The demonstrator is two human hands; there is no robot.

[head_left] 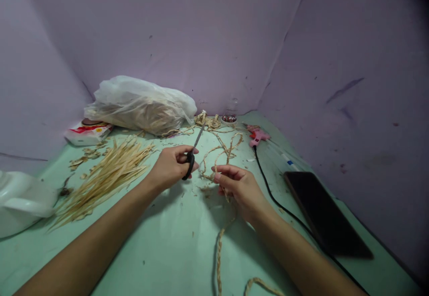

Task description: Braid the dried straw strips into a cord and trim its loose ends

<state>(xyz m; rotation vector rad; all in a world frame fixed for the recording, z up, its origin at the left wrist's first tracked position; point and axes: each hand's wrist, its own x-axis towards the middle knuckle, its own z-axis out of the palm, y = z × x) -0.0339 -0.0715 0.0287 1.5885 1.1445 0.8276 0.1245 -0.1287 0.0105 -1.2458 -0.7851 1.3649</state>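
My left hand point(172, 166) is closed around the black handle of a pair of scissors point(198, 139), whose blades point away toward the back wall. Opposite it, my right hand point(239, 186) pinches a braided straw cord point(219, 247) between thumb and fingers. Loops of that cord lie on the table beyond the hand, and one length runs down toward the front edge. Small fibre scraps are scattered on the surface between my hands.
To the left lie a bundle of dry straw strips point(103, 175), a white jug point(23, 202) and a small box point(89, 134). A filled plastic bag point(140, 104) leans at the back. On the right are a pink glue gun point(257, 135), its black cord and a dark tablet point(325, 213).
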